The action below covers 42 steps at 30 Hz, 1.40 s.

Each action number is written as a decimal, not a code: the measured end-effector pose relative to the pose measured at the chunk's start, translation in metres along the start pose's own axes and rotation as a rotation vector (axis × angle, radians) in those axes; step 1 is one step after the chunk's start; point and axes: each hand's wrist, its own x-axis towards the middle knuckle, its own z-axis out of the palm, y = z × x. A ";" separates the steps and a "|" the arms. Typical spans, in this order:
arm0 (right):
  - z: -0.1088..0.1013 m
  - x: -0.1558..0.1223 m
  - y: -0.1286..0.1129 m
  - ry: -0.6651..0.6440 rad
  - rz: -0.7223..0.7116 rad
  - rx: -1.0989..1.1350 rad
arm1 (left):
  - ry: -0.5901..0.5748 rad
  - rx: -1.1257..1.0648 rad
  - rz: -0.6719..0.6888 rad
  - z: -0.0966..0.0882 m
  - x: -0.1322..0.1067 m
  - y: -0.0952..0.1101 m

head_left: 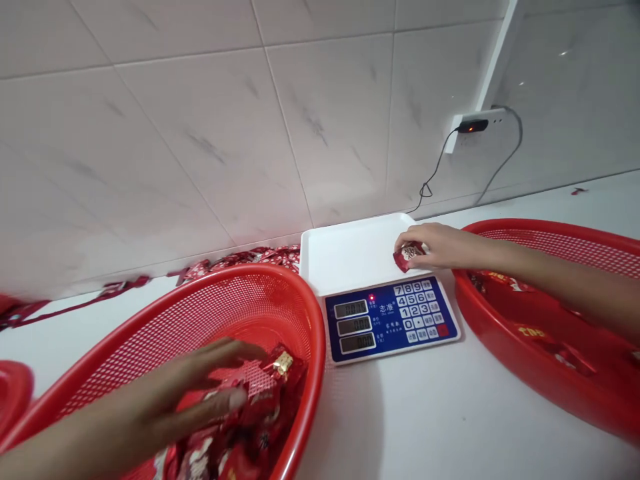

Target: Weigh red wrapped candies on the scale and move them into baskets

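Note:
My left hand [210, 380] reaches into the red mesh basket [300, 313] at the lower left, fingers stretched over a pile of red wrapped packets [260, 393] and touching them. My right hand [435, 245] rests on the right edge of the white weighing tray [345, 257] of an electronic scale, fingers pinched on one small red packet [407, 257]. The scale's blue keypad panel [393, 320] faces me, with its displays lit.
A second red mesh basket [505, 333] with a few red packets stands at the right, under my right forearm. Red ribbons and packaging [235, 261] lie along the tiled wall. A wall socket with a plug and cable [473, 125] sits behind the scale. Another red rim [13, 393] shows at far left.

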 end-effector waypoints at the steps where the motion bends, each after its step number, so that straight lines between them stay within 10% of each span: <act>1: 0.000 0.001 0.000 0.014 0.015 -0.006 | -0.008 0.000 -0.029 -0.006 0.001 0.006; 8: -0.016 -0.004 -0.035 0.170 0.100 0.260 | 0.049 0.016 -0.001 -0.029 0.016 0.053; 17: 0.002 -0.017 -0.128 -0.007 -0.082 0.846 | -0.078 -0.019 0.264 0.022 0.024 0.086; 22: 0.012 -0.016 -0.128 -0.029 -0.042 0.876 | -0.244 -0.062 0.261 0.037 0.044 0.092; 30: -0.004 -0.005 -0.114 -0.033 -0.177 0.993 | -0.202 -0.383 0.259 0.023 0.059 0.099; 42: 0.002 -0.009 -0.122 -0.050 -0.202 0.716 | -0.374 0.189 0.307 0.021 0.061 0.098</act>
